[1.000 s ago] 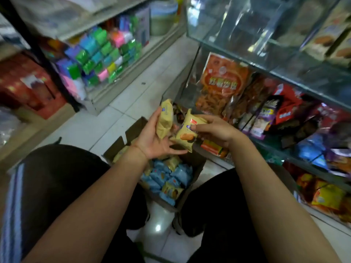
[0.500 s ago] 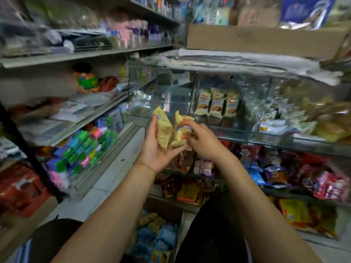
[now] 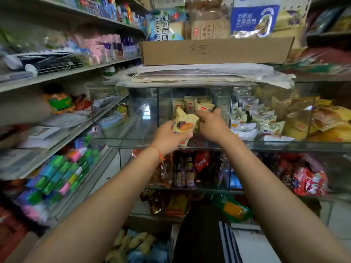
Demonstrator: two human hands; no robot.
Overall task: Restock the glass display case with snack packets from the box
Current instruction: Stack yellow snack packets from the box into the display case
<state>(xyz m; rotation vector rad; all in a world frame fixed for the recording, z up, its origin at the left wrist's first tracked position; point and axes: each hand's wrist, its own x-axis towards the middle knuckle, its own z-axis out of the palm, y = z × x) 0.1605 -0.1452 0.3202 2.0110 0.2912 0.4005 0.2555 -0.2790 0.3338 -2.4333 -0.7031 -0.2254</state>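
Observation:
My left hand [image 3: 168,138] grips yellow snack packets [image 3: 183,126] at the front of the glass display case [image 3: 133,143], just above its middle shelf. My right hand [image 3: 213,127] reaches into the same compartment with curled fingers and pinches another yellow packet [image 3: 205,107]. It holds that packet against a row of matching packets [image 3: 187,103] standing at the back. The open cardboard box [image 3: 136,243] sits on the floor at the bottom edge, between my legs, with several yellow and blue packets inside.
White and yellow snack bags [image 3: 266,122] fill the compartment to the right. Red and dark packets [image 3: 201,168] crowd the shelf below. Stacked papers and a long cardboard box [image 3: 214,52] lie on the case top. Shelves with colourful goods [image 3: 62,173] run along the left.
Both hands rose from above the floor box up to the case and moved forward into its middle compartment, each carrying its packets. The view tilted up from the floor to the shelves.

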